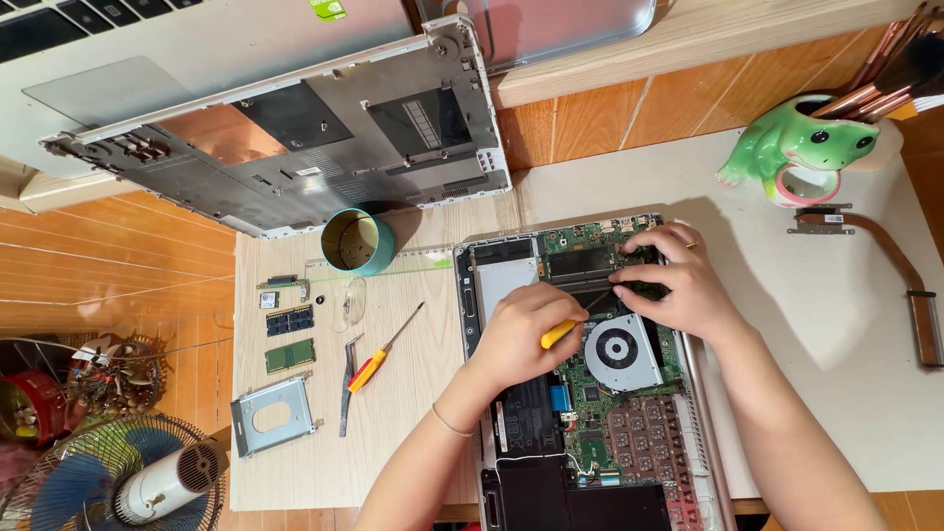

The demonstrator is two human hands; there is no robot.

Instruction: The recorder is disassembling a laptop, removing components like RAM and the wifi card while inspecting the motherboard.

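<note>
An opened laptop (629, 423) lies on the table with its green circuit board, cooling fan (621, 350) and black battery exposed. My left hand (521, 329) grips a small yellow-handled screwdriver (559, 332), its tip pointing toward the board just above the fan. My right hand (678, 280) rests on the board, fingers pinching a spot next to the screwdriver tip. What lies under those fingertips is hidden.
Left of the laptop lie a second yellow screwdriver (385, 350), tweezers (348, 382), memory modules (290, 337), a metal drive bracket (272, 416) and a teal tin (357, 240). A removed bottom cover (295, 147) leans at the back. A frog-shaped holder (811, 146) and copper heatpipe (905, 275) sit right.
</note>
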